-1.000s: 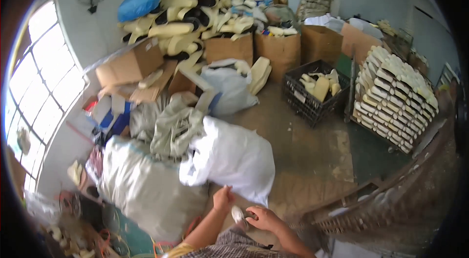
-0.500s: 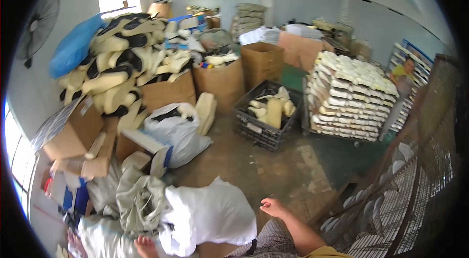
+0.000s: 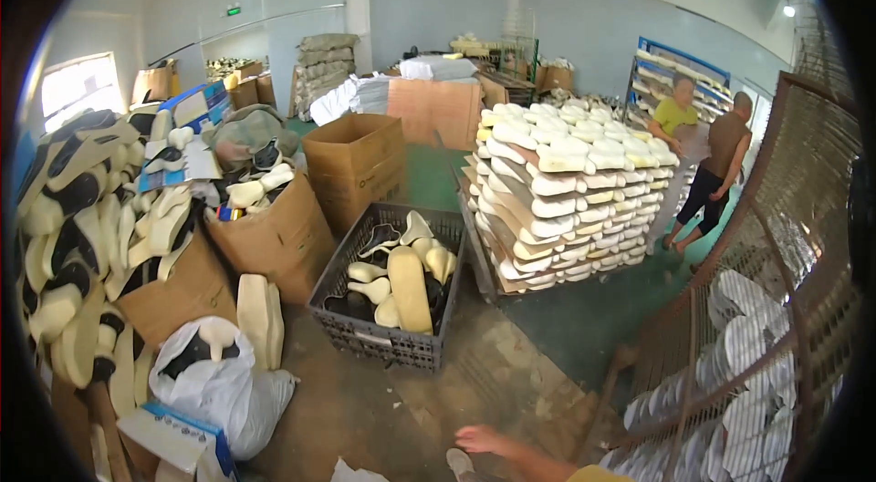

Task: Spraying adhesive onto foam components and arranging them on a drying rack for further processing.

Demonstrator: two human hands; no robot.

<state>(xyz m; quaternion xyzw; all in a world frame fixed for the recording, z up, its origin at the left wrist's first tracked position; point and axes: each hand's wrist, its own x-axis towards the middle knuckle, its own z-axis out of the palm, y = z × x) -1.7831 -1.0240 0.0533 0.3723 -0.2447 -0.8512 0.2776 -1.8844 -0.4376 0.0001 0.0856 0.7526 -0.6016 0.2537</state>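
Note:
My right hand [image 3: 482, 438] reaches in from the lower edge, over the brown floor, with its fingers stretched out loosely to the left and nothing in them. Just below it shows a pale shoe [image 3: 460, 462]. A corner of the white sack [image 3: 356, 473] peeks in at the bottom edge, left of the hand and apart from it. Farther forward stands a black plastic crate [image 3: 379, 342] holding cream foam pieces [image 3: 410, 290] and some black ones. My left hand is out of view.
Beyond the crate, a tall stack of white foam pieces on boards [image 3: 575, 199] stands on the right. A rusty wire rack [image 3: 730, 300] lines the right side. Cartons [image 3: 354, 176], a white plastic bag [image 3: 214, 391] and heaped foam pieces [image 3: 82, 254] fill the left. Two people [image 3: 703, 154] stand behind the stack.
My view has swung right and forward, so the crate and stack look nearer. The white sack has slid almost out at the bottom, and my left hand has left the view. A second person appears.

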